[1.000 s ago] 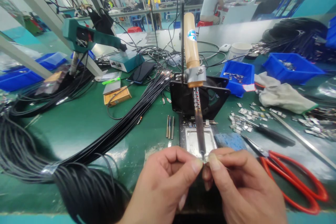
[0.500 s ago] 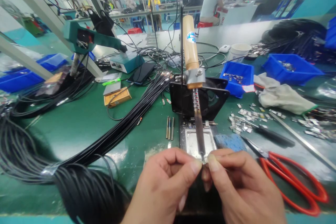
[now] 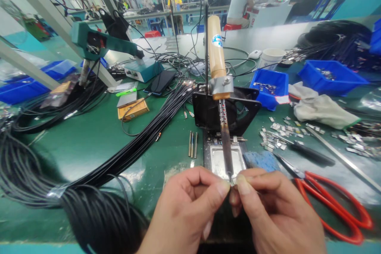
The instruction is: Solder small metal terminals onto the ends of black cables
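A soldering iron (image 3: pixel 216 57) with a wooden handle is clamped in a stand, its tip pointing down between my fingertips. My left hand (image 3: pixel 190 202) is closed in a pinch just left of the tip. From the other side my right hand (image 3: pixel 275 206) pinches too, thumb against index finger. Both sets of fingertips almost meet at a tiny silvery piece under the tip; which hand grips it, and what it is, I cannot make out. Behind my fingers lies a shallow metal tray (image 3: pixel 212 158), with a blue sponge (image 3: pixel 262 161) at its right.
Red-handled scissors (image 3: pixel 336 190) lie close by my right hand. Beyond are small metal connectors (image 3: pixel 272 135), a black-handled tool (image 3: pixel 312 154), blue bins (image 3: pixel 269 99) and a glove (image 3: pixel 324 111). A black fan (image 3: pixel 244 121) stands behind the iron. Bundled black cables (image 3: pixel 133 143) cover the left.
Almost nothing differs. Both hands stay pinched at the iron's tip, and the view has shifted only very slightly.
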Demonstrator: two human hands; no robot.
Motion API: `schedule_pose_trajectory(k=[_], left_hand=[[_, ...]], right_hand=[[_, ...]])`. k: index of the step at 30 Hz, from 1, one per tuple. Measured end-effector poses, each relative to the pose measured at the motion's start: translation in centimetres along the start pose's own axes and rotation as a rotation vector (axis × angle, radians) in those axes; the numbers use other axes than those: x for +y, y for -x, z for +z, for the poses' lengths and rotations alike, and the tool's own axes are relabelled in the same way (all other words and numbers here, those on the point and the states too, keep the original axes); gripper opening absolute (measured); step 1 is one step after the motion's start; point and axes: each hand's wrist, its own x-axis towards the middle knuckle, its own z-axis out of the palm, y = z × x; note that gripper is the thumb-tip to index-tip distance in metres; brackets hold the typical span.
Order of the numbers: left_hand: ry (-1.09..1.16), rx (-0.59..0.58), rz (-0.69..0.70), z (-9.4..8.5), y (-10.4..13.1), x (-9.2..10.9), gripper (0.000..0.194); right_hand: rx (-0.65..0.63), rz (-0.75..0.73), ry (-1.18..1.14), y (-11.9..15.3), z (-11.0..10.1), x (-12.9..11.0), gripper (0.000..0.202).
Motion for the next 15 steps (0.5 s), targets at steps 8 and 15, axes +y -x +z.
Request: schedule_pose_trajectory(k=[8, 15], left_hand=[[-0.004, -0.017, 0.001, -0.09, 0.02, -0.07, 0.029], [-0.011, 0.04, 0.006, 0.16, 0.18, -0.06, 0.029]], right_hand=[[-0.01, -0.008, -0.013, -0.03, -0.05, 0.06, 0.014], [0.002, 0.012, -0.012, -0.1, -0.1, 0.06, 0.014]])
